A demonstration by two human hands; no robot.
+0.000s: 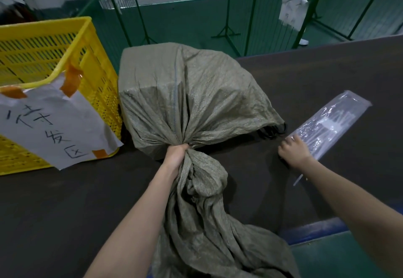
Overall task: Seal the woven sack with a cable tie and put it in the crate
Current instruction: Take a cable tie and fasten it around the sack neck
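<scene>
Sack (196,94) neck gripped tight in left hand (175,154); right hand (293,150), fingers curled, reaches the cable-tie packet (331,122) — keep twist firm.

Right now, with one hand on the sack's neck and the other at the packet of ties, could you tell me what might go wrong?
1. Only the left hand grips the gathered neck of the woven sack; if it slackens, the bunched cloth may loosen before a tie goes round it.
2. The right hand works alone at the clear packet of cable ties, which may slide on the dark table instead of giving up a tie.
3. The long loose cloth below the grip could snag when lifting towards the yellow crate.
</scene>
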